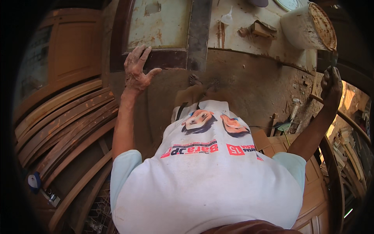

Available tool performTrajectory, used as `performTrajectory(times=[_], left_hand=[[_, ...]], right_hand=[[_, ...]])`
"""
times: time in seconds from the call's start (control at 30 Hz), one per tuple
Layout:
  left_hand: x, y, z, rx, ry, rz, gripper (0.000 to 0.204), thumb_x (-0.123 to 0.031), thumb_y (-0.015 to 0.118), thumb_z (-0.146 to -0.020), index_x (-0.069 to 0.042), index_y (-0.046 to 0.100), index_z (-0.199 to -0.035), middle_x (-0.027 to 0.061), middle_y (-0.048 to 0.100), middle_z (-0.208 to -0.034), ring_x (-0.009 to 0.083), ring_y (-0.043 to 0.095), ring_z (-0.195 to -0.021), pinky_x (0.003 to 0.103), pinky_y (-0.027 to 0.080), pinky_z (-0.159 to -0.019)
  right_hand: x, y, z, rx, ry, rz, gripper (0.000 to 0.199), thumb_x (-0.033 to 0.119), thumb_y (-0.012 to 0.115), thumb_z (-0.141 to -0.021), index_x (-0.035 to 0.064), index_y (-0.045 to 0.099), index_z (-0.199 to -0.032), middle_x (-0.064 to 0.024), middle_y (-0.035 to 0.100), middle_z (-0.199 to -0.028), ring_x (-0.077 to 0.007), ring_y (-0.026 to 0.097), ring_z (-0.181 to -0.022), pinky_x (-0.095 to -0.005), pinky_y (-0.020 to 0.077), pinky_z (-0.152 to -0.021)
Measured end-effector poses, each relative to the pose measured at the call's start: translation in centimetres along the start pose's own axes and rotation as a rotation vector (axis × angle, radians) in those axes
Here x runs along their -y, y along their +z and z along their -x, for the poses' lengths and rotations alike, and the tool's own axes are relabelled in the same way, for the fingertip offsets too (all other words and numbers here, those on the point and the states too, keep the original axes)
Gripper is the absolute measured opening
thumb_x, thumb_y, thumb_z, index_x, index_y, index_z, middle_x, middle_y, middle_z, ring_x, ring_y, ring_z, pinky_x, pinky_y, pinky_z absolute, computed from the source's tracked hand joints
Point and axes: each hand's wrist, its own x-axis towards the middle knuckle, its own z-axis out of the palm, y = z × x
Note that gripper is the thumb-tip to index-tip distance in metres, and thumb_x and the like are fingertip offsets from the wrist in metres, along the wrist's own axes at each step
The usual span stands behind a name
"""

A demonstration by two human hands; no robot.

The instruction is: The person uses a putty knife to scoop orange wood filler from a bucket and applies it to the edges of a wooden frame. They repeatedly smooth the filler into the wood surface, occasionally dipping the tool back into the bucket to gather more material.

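My left hand (137,70) is open with its fingers spread, over the near edge of a dark-framed panel (157,29) with a pale, brown-stained middle. My right hand (331,82) is out at the far right, its fingers closed round what looks like a putty knife (334,59). That tool's dark blade points up to the rim of a white bucket (300,29). The bucket leans toward the right, and its inner wall is smeared with brown paste. Whether the blade touches the rim, I cannot tell.
On the pale worktop (237,41) lie a wooden block (264,29) and a small white nozzle-like piece (227,17). Long wooden boards (66,124) are stacked at left, below a panelled wooden door (76,46). Scrap wood (350,152) and a green mesh item (284,127) lie at right.
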Motion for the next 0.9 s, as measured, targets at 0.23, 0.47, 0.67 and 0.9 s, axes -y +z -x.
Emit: performTrajectory(times=[0.23,0.47,0.67,0.9], left_hand=[[1.7,0.9,0.7,-0.06,0.058,-0.05,0.085,-0.069,0.072,-0.092,-0.012,0.059,-0.154,0.0179,0.057,-0.155,0.0394,0.052,-0.145,0.055,0.036,-0.122],[4.4,-1.6,-0.8,0.116,0.273,-0.012,0.082,-0.057,0.079,-0.092,-0.012,0.057,-0.156,0.0156,0.057,-0.155,0.0355,0.052,-0.145,0.052,0.038,-0.12],[7.3,-2.4,-3.0,0.261,0.498,0.137,0.083,-0.04,0.086,-0.088,-0.015,0.053,-0.161,0.0108,0.055,-0.161,0.0341,0.051,-0.147,0.047,0.038,-0.123],[8.2,-1.6,-2.2,0.151,0.511,0.204,0.081,-0.037,0.086,-0.088,-0.018,0.054,-0.16,0.0102,0.055,-0.16,0.0344,0.051,-0.146,0.048,0.04,-0.122]], right_hand=[[-6.4,16.4,12.9,-0.103,0.039,0.087,0.031,0.025,0.062,-0.11,0.0011,0.07,-0.129,-0.0058,0.073,-0.084,-0.01,0.063,-0.062,-0.0221,0.0515,-0.058],[-17.0,30.8,21.3,0.051,0.149,-0.13,0.04,0.02,0.061,-0.111,-0.0037,0.065,-0.143,-0.0076,0.075,-0.093,-0.0104,0.069,-0.075,-0.0264,0.0558,-0.068],[-18.8,40.0,24.4,-0.126,0.04,-0.002,0.04,0.019,0.062,-0.11,0.0029,0.066,-0.147,-0.0053,0.075,-0.092,-0.01,0.068,-0.078,-0.0275,0.0555,-0.069],[-16.0,45.6,25.2,-0.257,-0.25,0.899,0.039,0.017,0.07,-0.103,0.0128,0.071,-0.142,-0.0119,0.072,-0.094,-0.0279,0.072,-0.086,-0.0416,0.0594,-0.078]])
